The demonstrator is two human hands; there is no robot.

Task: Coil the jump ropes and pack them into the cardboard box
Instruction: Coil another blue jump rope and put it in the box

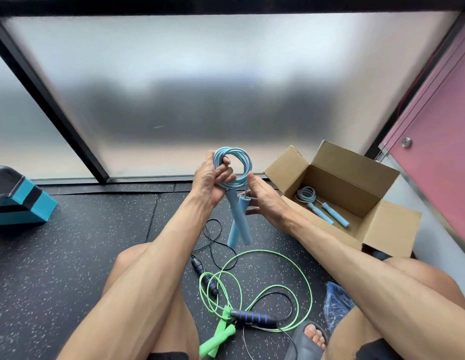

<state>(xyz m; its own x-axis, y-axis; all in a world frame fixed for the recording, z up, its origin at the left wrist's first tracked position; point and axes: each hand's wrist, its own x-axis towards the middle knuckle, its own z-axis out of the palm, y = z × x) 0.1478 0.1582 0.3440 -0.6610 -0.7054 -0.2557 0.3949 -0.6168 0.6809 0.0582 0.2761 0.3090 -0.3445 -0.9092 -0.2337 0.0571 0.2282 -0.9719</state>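
My left hand [212,181] grips a coiled light-blue jump rope [243,162] held up in front of me, fingers hooked through the loops. Its two blue handles [238,222] hang down side by side. My right hand [262,196] is beside the upper end of the right handle, fingers fairly straight, thumb touching it. An open cardboard box [338,183] stands on the floor to the right with another coiled light-blue rope [317,203] lying inside. A green rope [262,281] and a black rope with a black-and-blue handle [252,317] lie loose and tangled on the floor between my legs.
Dark speckled rubber floor [83,242] runs up to a frosted glass wall [200,87] ahead. A teal and black block [18,201] stands at the left. A blue plastic bag [338,302] lies by my right leg. A pink panel [439,141] rises at the right.
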